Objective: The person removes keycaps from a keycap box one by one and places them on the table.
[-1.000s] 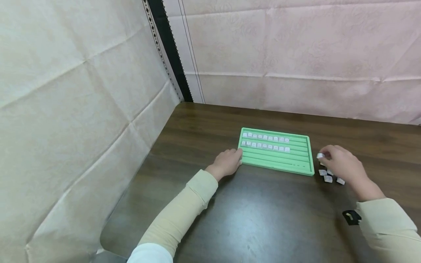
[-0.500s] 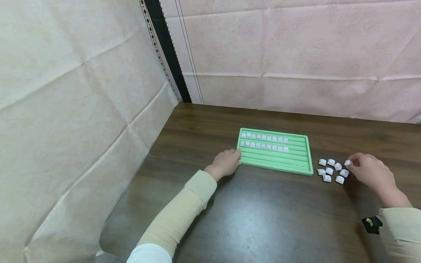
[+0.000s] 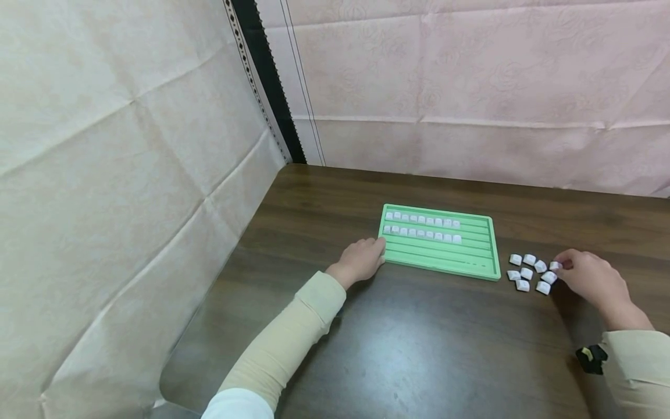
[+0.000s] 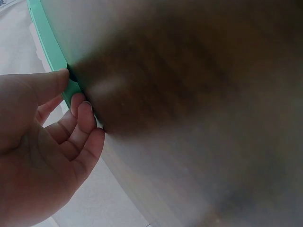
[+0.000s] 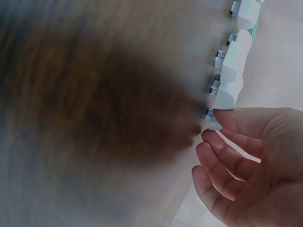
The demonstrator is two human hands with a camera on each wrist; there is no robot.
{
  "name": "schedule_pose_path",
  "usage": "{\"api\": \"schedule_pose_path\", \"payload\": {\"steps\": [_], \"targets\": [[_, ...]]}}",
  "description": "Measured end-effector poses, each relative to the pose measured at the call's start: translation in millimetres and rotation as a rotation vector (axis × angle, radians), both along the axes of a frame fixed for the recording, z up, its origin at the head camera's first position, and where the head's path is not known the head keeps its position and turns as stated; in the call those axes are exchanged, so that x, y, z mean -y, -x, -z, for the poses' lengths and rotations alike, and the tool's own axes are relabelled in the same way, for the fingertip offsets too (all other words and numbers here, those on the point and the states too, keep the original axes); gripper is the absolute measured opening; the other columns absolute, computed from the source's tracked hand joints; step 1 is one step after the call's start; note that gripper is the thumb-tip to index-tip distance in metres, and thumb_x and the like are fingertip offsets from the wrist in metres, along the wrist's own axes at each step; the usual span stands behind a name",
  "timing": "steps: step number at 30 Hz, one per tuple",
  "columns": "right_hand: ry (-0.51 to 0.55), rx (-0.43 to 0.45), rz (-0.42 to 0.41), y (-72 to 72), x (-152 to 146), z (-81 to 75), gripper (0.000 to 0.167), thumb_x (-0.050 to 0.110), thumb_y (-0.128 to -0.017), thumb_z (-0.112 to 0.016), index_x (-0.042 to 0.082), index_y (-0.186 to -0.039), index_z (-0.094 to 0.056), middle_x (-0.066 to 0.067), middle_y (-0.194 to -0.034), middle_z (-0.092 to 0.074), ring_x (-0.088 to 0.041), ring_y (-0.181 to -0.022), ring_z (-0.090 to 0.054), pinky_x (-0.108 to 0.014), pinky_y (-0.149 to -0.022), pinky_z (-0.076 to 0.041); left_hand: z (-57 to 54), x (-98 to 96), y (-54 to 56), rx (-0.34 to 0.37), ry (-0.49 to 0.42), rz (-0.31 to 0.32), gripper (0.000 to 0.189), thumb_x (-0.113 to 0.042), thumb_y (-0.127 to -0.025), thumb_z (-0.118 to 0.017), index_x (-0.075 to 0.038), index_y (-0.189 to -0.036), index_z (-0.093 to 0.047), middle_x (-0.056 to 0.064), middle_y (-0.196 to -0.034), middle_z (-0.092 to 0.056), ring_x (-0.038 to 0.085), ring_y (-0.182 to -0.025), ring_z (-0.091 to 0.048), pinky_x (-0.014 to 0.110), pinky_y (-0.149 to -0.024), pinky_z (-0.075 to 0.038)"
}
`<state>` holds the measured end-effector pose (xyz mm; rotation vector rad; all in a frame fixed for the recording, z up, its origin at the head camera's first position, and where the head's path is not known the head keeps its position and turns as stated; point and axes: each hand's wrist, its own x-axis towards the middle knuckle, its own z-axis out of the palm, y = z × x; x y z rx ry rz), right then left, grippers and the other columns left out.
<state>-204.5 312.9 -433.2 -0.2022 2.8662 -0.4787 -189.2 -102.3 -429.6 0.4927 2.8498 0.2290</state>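
Observation:
My left hand [image 3: 361, 259] holds the left edge of a light green ridged tray [image 3: 442, 254], the thumb and curled fingers at its rim [image 4: 49, 45] in the left wrist view. Two rows of small white keycaps [image 3: 421, 220] sit along the tray's upper ridges. Right of the tray, my right hand [image 3: 594, 276] pinches a white keycap [image 3: 555, 266] between thumb and forefinger, beside a loose cluster of keycaps [image 3: 526, 273]. In the right wrist view the pinched keycap [image 5: 215, 124] is mostly covered by the thumb, close to the tabletop.
Everything lies on a dark brown wooden table [image 3: 419, 331]. Cream cloth [image 3: 131, 192] hangs along the table's left side, and pinkish cloth [image 3: 497, 93] behind it. A black strap device [image 3: 591, 359] sits at my right wrist.
My right hand has moved right from the cluster's left side, then slightly down with a keycap to the cluster's right edge. My left hand keeps its place on the tray.

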Motion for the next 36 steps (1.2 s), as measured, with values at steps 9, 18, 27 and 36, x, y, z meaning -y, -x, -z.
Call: {"api": "schedule_pose_path", "payload": {"steps": [9,18,27,36], "targets": [[0.029,-0.001,0.012,2.0,3.5,-12.8,0.037,0.016,-0.089,-0.047,-0.008,-0.118,-0.045,-0.036,-0.112,-0.05,-0.05,-0.095,-0.049,-0.056,-0.065,-0.04,1.6,1.6,0.3,-0.011,0.0,0.007,0.013,-0.025,-0.096,-0.048,-0.013,-0.099,-0.047,0.0,-0.083,-0.052,0.014,-0.074,-0.048,0.024,-0.063,-0.039],[0.019,-0.031,0.039,10.1,31.7,-24.7,0.044,0.023,-0.089,-0.052,-0.007,-0.121,-0.044,-0.033,-0.113,-0.05,-0.047,-0.095,-0.051,-0.052,-0.062,-0.042,1.4,1.4,0.9,-0.014,-0.009,0.016,0.013,-0.025,-0.096,-0.048,-0.013,-0.099,-0.047,0.0,-0.083,-0.052,0.014,-0.074,-0.047,0.024,-0.062,-0.039],[0.049,-0.056,0.009,18.4,76.8,-24.0,0.043,0.026,-0.091,-0.052,-0.003,-0.123,-0.047,-0.029,-0.116,-0.052,-0.043,-0.1,-0.052,-0.053,-0.066,-0.042,1.3,1.2,-1.3,-0.008,-0.013,0.014,0.013,-0.025,-0.095,-0.049,-0.013,-0.099,-0.047,0.0,-0.081,-0.051,0.014,-0.072,-0.046,0.024,-0.061,-0.038],[0.069,-0.043,-0.067,28.2,115.5,-21.4,0.042,0.027,-0.09,-0.052,0.002,-0.124,-0.049,-0.024,-0.12,-0.053,-0.04,-0.106,-0.051,-0.056,-0.072,-0.042,4.0,0.7,0.2,-0.01,-0.014,0.01,0.013,-0.026,-0.096,-0.048,-0.013,-0.1,-0.047,0.0,-0.083,-0.052,0.014,-0.074,-0.048,0.024,-0.063,-0.04]]}}
